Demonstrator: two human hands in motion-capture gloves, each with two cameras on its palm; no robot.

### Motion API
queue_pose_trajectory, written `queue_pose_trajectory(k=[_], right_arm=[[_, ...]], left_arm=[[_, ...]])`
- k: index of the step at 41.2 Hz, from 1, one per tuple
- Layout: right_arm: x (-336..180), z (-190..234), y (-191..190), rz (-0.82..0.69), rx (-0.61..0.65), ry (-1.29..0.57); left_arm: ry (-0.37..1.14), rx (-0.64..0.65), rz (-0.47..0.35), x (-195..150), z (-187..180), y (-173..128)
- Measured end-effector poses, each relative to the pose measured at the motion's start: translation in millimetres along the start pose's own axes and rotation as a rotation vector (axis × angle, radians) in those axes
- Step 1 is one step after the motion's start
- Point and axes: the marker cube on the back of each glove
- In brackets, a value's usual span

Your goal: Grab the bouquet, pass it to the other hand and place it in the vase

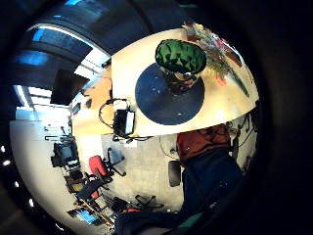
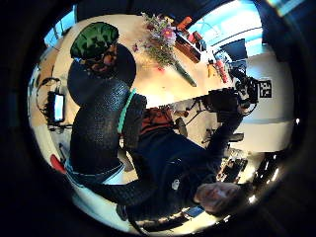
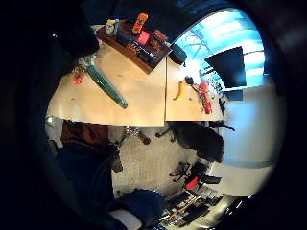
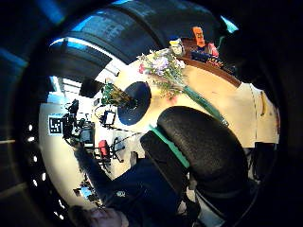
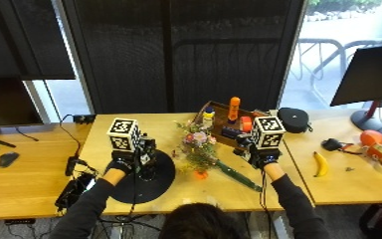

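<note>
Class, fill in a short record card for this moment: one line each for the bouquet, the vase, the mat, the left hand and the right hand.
bouquet: pink and purple flower bouquet with green stems, lying on the light wooden table, between the hands, held by neither
vase: green vase, standing on the mat, no flowers in it
mat: round dark mat, on the table in front of the person's left side
left hand: black-gloved left hand, raised over the mat, fingers not visible
right hand: black-gloved right hand, raised above the table right of the bouquet, fingers not visible
</note>
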Motion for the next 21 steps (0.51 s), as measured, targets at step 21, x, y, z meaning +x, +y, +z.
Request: queue_pose_trajectory(k=[21], right_arm=[[33,-3,-50,0.359,-0.113,-0.091]], left_arm=[[0.007,0.003,0.12,30,13,3]])
